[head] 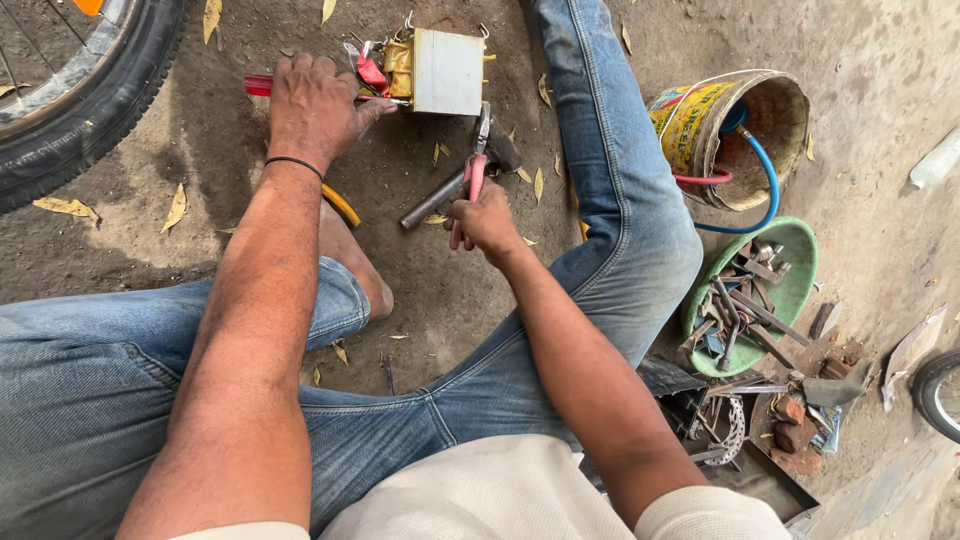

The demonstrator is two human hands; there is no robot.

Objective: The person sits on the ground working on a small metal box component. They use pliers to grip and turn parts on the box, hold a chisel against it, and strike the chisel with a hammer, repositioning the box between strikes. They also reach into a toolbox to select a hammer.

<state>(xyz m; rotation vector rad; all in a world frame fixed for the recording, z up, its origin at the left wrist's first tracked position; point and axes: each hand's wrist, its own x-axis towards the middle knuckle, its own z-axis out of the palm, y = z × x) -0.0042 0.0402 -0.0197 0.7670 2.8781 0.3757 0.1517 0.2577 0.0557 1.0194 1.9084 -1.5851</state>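
The left hand [318,105] presses down on a red-handled screwdriver [262,85], fingers curled over it, at eleven o'clock. Its tip touches a boxy metal transformer [447,70] with yellow tape, sitting on dusty ground [420,300] at twelve o'clock. The right hand [483,220] is clenched around pink-handled pliers [476,165], just below the box. At three o'clock a round green bowl [795,260] holds rusty tools.

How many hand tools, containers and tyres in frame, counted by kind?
Hand tools in hands: 2, screwdriver in left hand, pliers in right hand
Containers: 2, bucket, green bowl
Tyres: 2
Total: 6
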